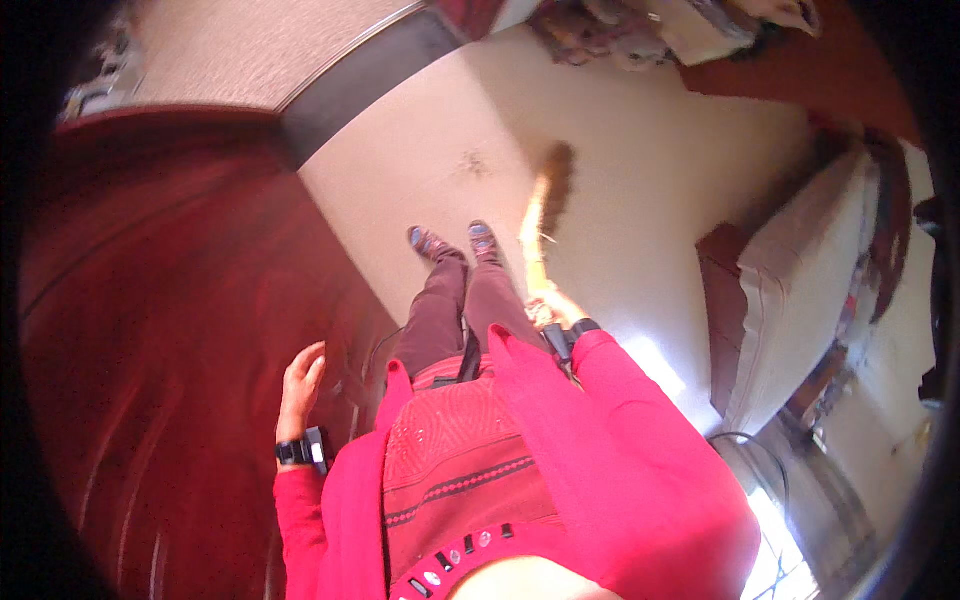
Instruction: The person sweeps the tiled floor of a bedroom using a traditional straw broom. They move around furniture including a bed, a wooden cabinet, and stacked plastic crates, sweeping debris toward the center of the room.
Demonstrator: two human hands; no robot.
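Note:
My right hand is closed around the near end of a long yellowish straw-like broom, which points away from me over the pale floor. Its far part is blurred, and a dark brown patch beside it may be bristles or shadow. On the floor ahead of my feet lies a small scatter of dark debris, apart from the broom. Empty, with fingers slightly bent and apart, my left hand hangs in the air against a large dark red surface.
My shoes stand on the pale floor. A dark threshold strip edges it, with a textured light surface beyond. Cloth-like items are heaped at the top. On the right is a piece of furniture with a pale cover; a dark cable curves nearby.

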